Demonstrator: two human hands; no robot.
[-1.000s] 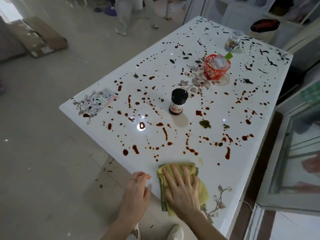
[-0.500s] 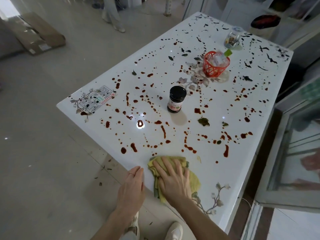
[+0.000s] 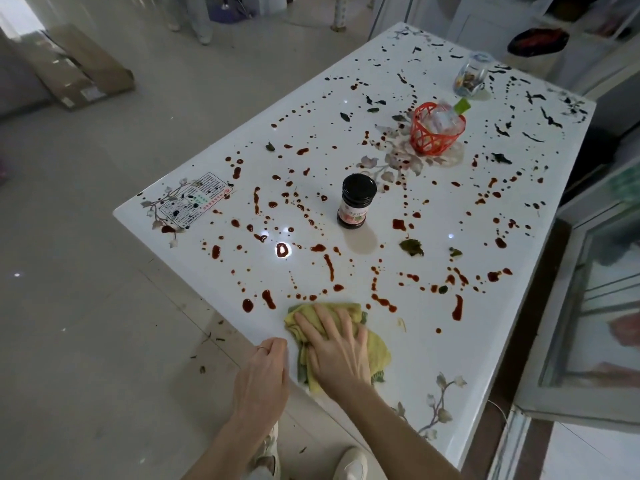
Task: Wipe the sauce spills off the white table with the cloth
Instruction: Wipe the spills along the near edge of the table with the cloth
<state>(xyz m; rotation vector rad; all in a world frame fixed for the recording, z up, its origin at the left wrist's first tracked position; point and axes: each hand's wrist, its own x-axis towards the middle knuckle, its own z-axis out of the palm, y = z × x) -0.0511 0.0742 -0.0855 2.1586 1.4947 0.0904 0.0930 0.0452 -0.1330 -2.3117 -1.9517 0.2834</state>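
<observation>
In the head view, a crumpled yellow cloth (image 3: 376, 348) is pressed onto the glossy white table with printed flowers (image 3: 433, 344) at its near edge, toward 6 o'clock, by the right hand (image 3: 334, 344), whose fingers are spread straight and grip nothing. The left hand (image 3: 263, 375) is rested on the rim at 9 o'clock of the cloth, fingers loosely bent and empty. Red-brown sauce spills (image 3: 268, 299) are scattered over nearly the whole top. The closest drops are met by the cloth's edge at 12 o'clock, and two thick blobs lie at 10 o'clock. The wiping is judged barely begun. Even palm pressure is advised, with overlapping strokes pushed toward 12 o'clock and the cloth refolded once soiled, so that sauce is lifted rather than smeared. The dark round jar with a black lid (image 3: 356, 200), farther off at 12 o'clock, would need to be skirted or lifted.
</observation>
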